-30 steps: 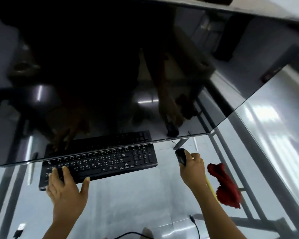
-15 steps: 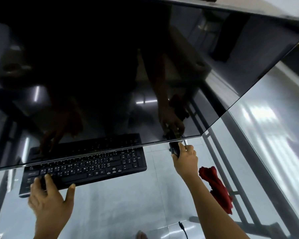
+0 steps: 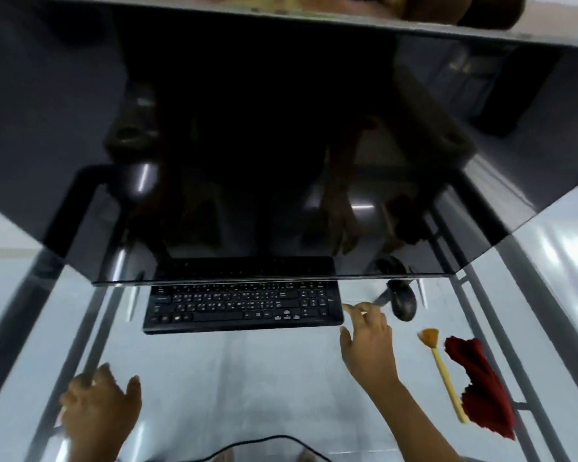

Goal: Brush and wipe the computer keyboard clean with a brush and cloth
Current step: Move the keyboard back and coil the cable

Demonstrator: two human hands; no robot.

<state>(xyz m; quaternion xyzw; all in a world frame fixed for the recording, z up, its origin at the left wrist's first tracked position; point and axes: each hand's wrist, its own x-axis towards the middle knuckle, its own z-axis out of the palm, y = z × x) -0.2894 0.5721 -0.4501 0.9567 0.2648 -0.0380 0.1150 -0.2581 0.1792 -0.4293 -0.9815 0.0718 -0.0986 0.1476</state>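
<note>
A black keyboard [image 3: 242, 306] lies on a glass table, its far edge under a large dark monitor. At the right lie a brush [image 3: 442, 368] with a yellow handle and tan bristles, and beside it a crumpled red cloth [image 3: 479, 385]. My right hand [image 3: 367, 348] hovers between the keyboard's right end and a black mouse [image 3: 402, 301], fingers spread, holding nothing. Near the front left, well back from the keyboard, my left hand [image 3: 99, 408] rests with fingers loosely curled and nothing in it.
The monitor [image 3: 281, 145] overhangs the table and reflects my hands. Metal frame bars [image 3: 501, 321] show through the glass table [image 3: 234, 378]. A black cable [image 3: 267, 441] curves along the near edge.
My left hand has come off the keyboard and drawn back toward me. My right hand has let go of the mouse and moved left. The brush is now uncovered beside the cloth.
</note>
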